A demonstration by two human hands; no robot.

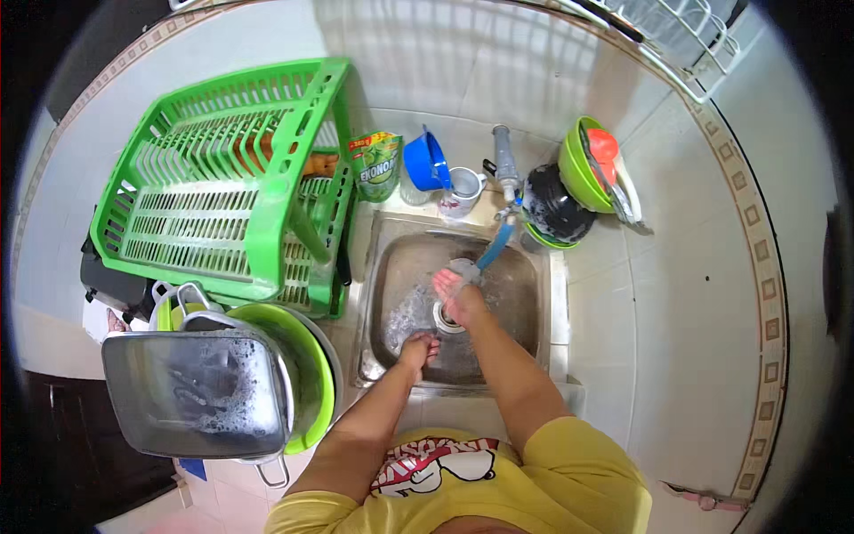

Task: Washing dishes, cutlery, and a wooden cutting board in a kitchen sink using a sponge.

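My right hand (460, 298) is held palm up with its fingers apart, under water running from a blue hose (495, 247) on the tap (508, 190). It hovers over the drain (446, 319) of a stainless steel sink (527, 347). Lower and to the left, my left hand (419, 352) is over the near part of the basin, its fingers curled in and nothing visible in them. Soap foam (408, 314) lies on the basin floor at the left.
Left stands a green plastic dish rack (267, 260). Below it, a soapy rectangular pan (193, 394) rests on stacked pots and a green basin (320, 400). Behind the sink are a refill pouch (377, 170), blue dipper (423, 160) and mug (460, 193); right, a soapy black pot (557, 203) and green bowl (580, 167).
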